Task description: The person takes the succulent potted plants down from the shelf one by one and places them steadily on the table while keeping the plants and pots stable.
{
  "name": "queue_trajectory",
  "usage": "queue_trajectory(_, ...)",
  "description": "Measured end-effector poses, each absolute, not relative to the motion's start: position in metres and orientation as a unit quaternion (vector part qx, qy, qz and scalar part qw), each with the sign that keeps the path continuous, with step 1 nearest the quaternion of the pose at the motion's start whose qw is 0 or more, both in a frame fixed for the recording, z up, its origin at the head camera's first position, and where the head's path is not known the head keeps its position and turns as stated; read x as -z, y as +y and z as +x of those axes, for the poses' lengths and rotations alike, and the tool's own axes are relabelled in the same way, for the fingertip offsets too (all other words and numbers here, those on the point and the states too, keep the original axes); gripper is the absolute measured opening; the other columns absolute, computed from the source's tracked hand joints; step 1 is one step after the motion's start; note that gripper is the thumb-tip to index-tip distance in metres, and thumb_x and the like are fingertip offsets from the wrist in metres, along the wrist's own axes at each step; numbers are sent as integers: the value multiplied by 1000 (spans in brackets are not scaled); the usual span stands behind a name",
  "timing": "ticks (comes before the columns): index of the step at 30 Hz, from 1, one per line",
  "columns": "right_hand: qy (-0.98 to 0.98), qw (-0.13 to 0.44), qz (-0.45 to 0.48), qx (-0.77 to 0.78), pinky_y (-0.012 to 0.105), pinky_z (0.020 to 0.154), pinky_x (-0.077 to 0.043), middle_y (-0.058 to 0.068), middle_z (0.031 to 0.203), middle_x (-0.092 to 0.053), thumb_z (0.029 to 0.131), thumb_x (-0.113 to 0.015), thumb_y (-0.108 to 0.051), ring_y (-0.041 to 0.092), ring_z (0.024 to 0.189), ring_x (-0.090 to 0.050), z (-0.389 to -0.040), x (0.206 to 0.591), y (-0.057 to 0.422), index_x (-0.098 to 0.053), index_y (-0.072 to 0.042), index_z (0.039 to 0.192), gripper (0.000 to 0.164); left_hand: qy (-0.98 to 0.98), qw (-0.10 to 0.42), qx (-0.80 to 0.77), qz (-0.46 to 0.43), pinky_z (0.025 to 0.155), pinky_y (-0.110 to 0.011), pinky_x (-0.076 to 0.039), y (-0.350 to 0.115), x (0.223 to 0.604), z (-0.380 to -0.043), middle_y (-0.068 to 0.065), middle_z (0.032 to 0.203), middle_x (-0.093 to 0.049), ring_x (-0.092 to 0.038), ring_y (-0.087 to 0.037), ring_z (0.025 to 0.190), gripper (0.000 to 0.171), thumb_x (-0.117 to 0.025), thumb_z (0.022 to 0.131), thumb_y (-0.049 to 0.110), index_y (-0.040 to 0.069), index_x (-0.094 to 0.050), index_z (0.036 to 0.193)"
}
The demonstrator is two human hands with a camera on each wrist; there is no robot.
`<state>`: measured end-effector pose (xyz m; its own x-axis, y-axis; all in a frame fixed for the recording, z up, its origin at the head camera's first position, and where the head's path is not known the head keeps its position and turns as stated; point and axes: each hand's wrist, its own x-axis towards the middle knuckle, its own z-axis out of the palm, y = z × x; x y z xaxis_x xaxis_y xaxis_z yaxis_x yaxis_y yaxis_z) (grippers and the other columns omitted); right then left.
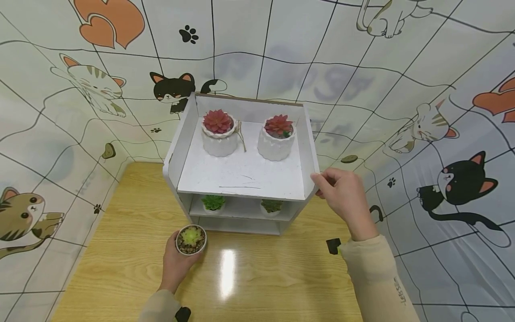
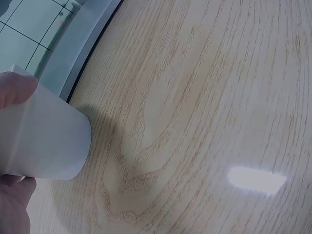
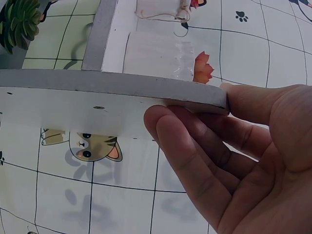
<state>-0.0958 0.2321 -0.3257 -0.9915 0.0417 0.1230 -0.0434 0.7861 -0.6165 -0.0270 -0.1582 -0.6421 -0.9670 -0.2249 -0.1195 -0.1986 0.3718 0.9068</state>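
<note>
My left hand (image 1: 177,266) grips a small white pot with a yellow-green succulent (image 1: 191,239), held upright in front of the shelf's lower left corner. In the left wrist view the smooth white pot (image 2: 51,134) shows between thumb and fingers, close over the wooden table. My right hand (image 1: 344,194) holds the right side panel of a white shelf unit (image 1: 241,180) near its front edge. Seen from the right wrist, the thumb and fingers of that hand (image 3: 229,161) pinch the panel's edge (image 3: 112,85) from both sides.
On the shelf's top stand two white pots with red succulents, one on the left (image 1: 219,136) and one on the right (image 1: 276,141). Below are a bright green succulent (image 1: 213,202) and a darker one (image 1: 272,205). Cat-patterned cloth walls (image 1: 257,40) enclose the wooden table (image 1: 132,214).
</note>
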Motion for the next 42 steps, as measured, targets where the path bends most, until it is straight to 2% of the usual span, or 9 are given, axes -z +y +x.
queue_trajectory(12, -944, 69, 4, -324, 34, 60, -53, 11, 75, -75, 103, -67, -26, 23, 68, -71, -96, 327, 232, -75, -3, 84, 31, -835, 23, 535, 126, 117, -70, -29, -167, 642, -28, -34, 153, -37, -38, -52, 141, 103, -91, 73, 4, -8, -29, 155)
queue_trajectory(21, -944, 67, 2, -324, 34, 60, -53, 11, 76, -75, 103, -66, -28, 24, 69, -71, -96, 326, 233, -75, -4, 85, 32, -833, -2, 534, 141, 120, -67, -26, -174, 641, -30, -31, 157, -33, -34, -49, 145, 104, -90, 77, 6, -4, -25, 158)
queue_trajectory(30, -944, 65, 1, -324, 33, 60, -52, 13, 77, -75, 103, -66, -28, 24, 70, -71, -96, 326, 233, -75, -4, 84, 32, -834, 6, 534, 137, 119, -68, -27, -176, 644, -30, -31, 156, -34, -35, -49, 144, 103, -90, 77, 5, -4, -26, 158)
queue_trajectory(42, -944, 61, -2, -325, 34, 61, -53, 13, 78, -75, 103, -66, -28, 24, 70, -72, -96, 325, 233, -74, -4, 84, 32, -857, -4, 501, 120, 118, -71, -26, -177, 642, -26, -37, 158, -27, -30, -54, 145, 109, -86, 81, 11, -7, -15, 161)
